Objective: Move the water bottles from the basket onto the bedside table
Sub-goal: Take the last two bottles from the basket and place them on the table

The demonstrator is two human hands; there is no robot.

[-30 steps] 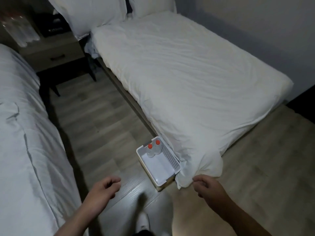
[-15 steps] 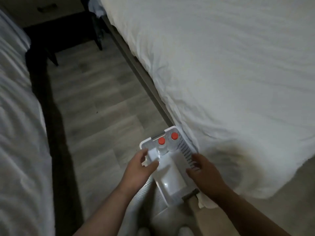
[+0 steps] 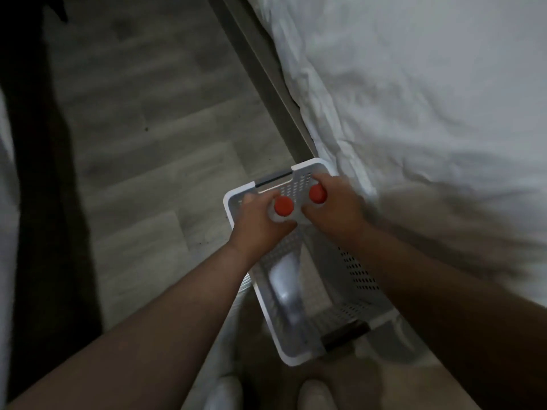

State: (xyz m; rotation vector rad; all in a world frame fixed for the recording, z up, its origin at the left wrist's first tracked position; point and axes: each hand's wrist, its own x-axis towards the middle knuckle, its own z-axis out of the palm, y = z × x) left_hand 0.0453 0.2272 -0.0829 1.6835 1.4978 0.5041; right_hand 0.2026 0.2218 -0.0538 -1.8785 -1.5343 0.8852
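A white perforated basket [image 3: 296, 355] stands on the wooden floor beside the foot of a bed. Two clear water bottles with orange caps stand upright at its far end. My left hand [image 3: 256, 224] grips the left water bottle [image 3: 283, 207] just below its cap. My right hand [image 3: 336, 210] grips the right water bottle [image 3: 317, 193] the same way. Both bottle bodies are mostly hidden by my fingers. The bedside table is out of view.
A bed with a white duvet [image 3: 414, 99] fills the right side, its frame edge [image 3: 266, 84] running along the floor. A second white bed's edge [image 3: 4, 202] shows at far left. My white shoes [image 3: 313, 395] are at the bottom.
I have bent closer over the basket. Both hands moved from the basket's rims to the bottles and now grip one each. The bedside table has dropped out of view.
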